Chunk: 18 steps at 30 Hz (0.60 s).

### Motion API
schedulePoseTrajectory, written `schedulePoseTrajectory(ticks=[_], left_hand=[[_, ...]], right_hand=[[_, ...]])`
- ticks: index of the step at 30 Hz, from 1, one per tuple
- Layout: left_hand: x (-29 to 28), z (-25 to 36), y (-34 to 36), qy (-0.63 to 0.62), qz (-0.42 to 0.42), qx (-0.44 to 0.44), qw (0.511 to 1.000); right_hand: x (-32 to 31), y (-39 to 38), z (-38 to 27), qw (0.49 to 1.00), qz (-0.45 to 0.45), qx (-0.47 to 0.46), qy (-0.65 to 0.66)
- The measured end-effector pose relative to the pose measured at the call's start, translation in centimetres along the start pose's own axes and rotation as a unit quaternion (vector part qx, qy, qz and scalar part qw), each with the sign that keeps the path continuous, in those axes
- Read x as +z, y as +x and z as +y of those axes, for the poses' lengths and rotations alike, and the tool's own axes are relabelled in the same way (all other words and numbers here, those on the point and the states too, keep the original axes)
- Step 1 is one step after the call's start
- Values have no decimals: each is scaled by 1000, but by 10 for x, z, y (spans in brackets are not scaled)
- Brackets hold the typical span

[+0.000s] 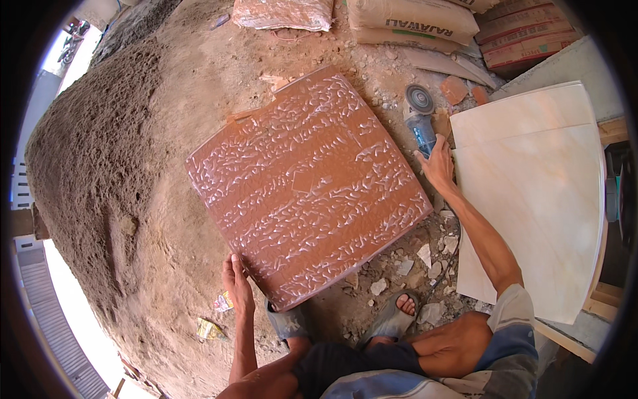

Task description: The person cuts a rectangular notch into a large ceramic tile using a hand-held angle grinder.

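Note:
A large square tile (312, 183) lies in front of me, its reddish-brown face covered with wavy white marks. Its near corner overlaps my left sandal (287, 324). At the tile's lower left edge is my left hand (238, 284), fingers stretched out and close against the edge. My right hand (438, 166) is closed around the rear of a blue and grey angle grinder (420, 125), just right of the tile. The grinder's round disc (419, 99) points away from me. Part of its body is hidden under my fingers.
Cream marbled tiles (525, 193) lean at the right on wooden supports. Filled sacks (412, 23) and stacked cartons (528, 36) stand at the back. A sand heap (86, 153) rises at the left. Broken tile pieces (379, 286) and a black cord (446, 266) lie near my right sandal (392, 319).

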<state>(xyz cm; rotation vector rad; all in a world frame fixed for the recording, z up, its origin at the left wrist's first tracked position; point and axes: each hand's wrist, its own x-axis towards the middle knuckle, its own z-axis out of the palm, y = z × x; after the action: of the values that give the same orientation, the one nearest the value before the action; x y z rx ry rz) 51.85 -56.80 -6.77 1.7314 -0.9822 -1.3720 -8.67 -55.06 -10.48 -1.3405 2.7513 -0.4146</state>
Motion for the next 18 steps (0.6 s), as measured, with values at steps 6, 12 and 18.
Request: schedulePoseTrajectory(ticks=[6,12,18], left_hand=[[15,18,7,14,-8,0,1000],[11,13,16,-14,-7,-21,1000],[22,23,18,-14,-14,21,1000]], right_hand=[[-6,3,3,999,-35,25,33],[-13,5,0,997,-58,21,50],[-15,6,6,997,-51,7,54]])
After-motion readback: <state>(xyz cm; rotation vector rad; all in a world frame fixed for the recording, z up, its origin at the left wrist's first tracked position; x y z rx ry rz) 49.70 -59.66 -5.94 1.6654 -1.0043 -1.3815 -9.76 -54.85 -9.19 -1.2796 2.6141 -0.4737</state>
